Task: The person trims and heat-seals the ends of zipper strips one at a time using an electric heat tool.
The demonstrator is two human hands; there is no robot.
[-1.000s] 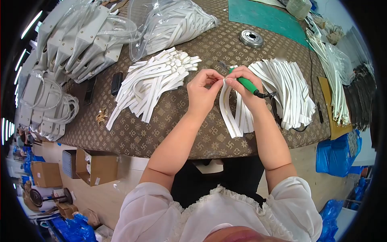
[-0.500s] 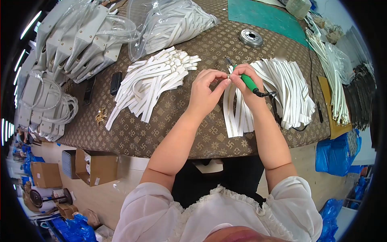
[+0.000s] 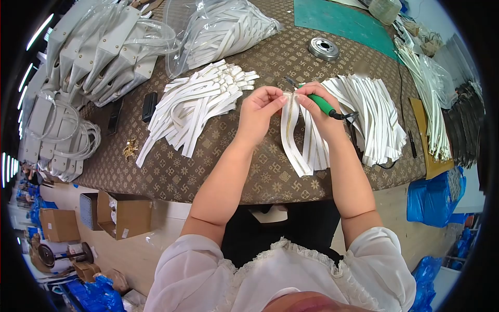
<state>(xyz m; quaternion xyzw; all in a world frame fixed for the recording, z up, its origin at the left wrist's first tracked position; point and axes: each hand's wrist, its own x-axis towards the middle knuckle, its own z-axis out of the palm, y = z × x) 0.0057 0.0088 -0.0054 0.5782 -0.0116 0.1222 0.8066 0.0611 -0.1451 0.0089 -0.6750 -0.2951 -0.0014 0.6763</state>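
My left hand (image 3: 260, 112) pinches the top end of a white zipper strip (image 3: 291, 135), which hangs down onto the patterned cloth. On the other side of that end, my right hand (image 3: 318, 106) grips the strip's edge between thumb and finger. A green-handled tool (image 3: 321, 105) with a black cord also lies in my right hand, its thin tip pointing up and left. More white strips (image 3: 313, 148) lie just right of the held one. A large bundle of white zipper strips (image 3: 371, 117) is spread to the right, and a second pile (image 3: 200, 101) lies to the left.
Small brass pieces (image 3: 130, 148) and a black object (image 3: 149, 107) lie left. Behind are a clear bag of strips (image 3: 228, 34), a metal disc (image 3: 323, 49) and a green mat (image 3: 348, 23). Pale handbags (image 3: 104, 49) fill the back left; a brown table edge (image 3: 275, 196) runs in front.
The hands have moved slightly apart at the strip's top end, which now shows its zipper face. The tool has tilted flatter, and the strip bends further left.
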